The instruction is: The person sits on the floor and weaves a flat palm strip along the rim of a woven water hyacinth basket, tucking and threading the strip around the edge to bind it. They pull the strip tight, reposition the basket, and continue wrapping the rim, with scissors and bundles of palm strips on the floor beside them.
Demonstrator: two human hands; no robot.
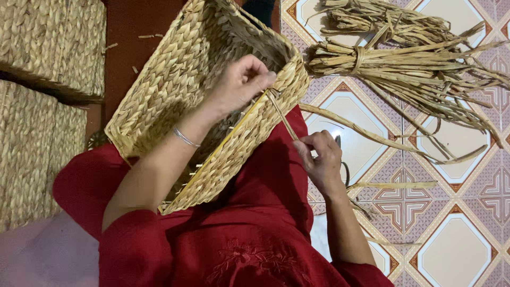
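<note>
A rectangular woven straw basket [175, 79] rests tilted on my lap, over my red clothing. My left hand [241, 85], a thin bracelet on its wrist, grips the basket's rim at the corner and pinches the weave there. A flat dried straw strand [284, 119] runs from that corner down to my right hand [319, 159], which is closed on it and holds it taut. Dark scissor handles [342, 167] show just behind my right hand; I cannot tell whether the hand holds them.
A tied bundle of dried straw [404, 58] lies on the patterned tiled floor [457, 250] at the upper right, with loose strands [393, 185] trailing toward my right hand. Other woven baskets [48, 48] are stacked at the left edge.
</note>
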